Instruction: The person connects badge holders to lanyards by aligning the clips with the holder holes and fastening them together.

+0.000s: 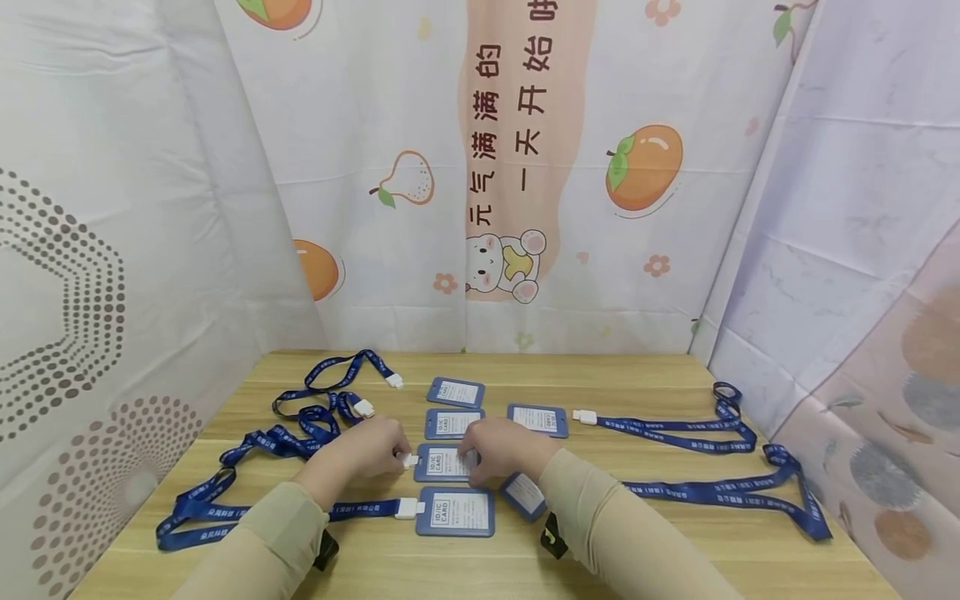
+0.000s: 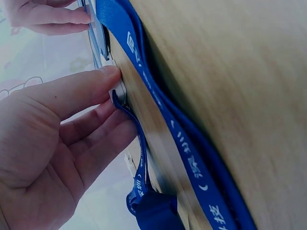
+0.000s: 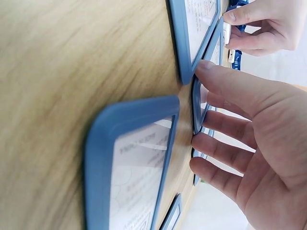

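My left hand (image 1: 370, 446) pinches the white clip (image 2: 120, 92) of a blue lanyard between thumb and fingertips. Right beside that clip lies a blue ID card holder (image 1: 429, 463), its slotted end facing left. The thumb and fingers of my right hand (image 1: 504, 450) grip this holder by its right end. Just nearer to me is another card holder (image 1: 480, 521), with a lanyard's white clip (image 1: 407, 508) at its slot. In the right wrist view, a tilted card holder (image 3: 98, 163) lies beneath the right hand; my sleeve partly covers it in the head view.
Farther back lie card holders (image 1: 454, 392), (image 1: 442, 423); another holder (image 1: 551, 421) sits to the right. Tangled lanyards (image 1: 322, 421) cover the table's left side. Two more lanyards (image 1: 675, 437), (image 1: 742, 496) stretch over the right side. A printed curtain (image 1: 360, 250) hangs behind the wooden table (image 1: 637, 375).
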### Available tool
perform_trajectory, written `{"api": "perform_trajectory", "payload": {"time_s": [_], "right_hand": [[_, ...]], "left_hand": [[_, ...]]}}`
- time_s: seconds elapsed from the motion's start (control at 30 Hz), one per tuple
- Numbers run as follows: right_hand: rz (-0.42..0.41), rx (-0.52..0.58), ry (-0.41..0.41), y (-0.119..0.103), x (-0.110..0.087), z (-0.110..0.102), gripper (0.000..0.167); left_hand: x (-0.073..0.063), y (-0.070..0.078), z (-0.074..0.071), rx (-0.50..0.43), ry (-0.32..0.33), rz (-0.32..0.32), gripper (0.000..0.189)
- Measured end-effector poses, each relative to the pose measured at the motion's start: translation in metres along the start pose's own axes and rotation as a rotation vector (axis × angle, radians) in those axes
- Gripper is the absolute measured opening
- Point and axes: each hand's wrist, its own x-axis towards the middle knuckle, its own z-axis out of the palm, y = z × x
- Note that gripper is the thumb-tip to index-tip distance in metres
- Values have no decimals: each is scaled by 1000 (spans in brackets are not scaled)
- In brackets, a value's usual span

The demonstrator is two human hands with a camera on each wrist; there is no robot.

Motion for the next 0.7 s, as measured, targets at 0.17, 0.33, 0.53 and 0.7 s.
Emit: {"api": "perform_trajectory", "payload": {"time_s": [0.17,0.33,0.53,0.7], "right_hand": [[-4,-14,-1,0,2,1,42],[-14,-20,0,0,2,-1,42],[-10,2,10,0,2,-1,42],[-4,25,7,-2,2,-2,41]], "left_hand": [[1,-2,2,-28,-11,-18,12],[1,-1,2,-33,-22,-18,13],[3,-2,3,-26,-27,-13,12],[4,-3,2,-34,-38,-6,12]]}}
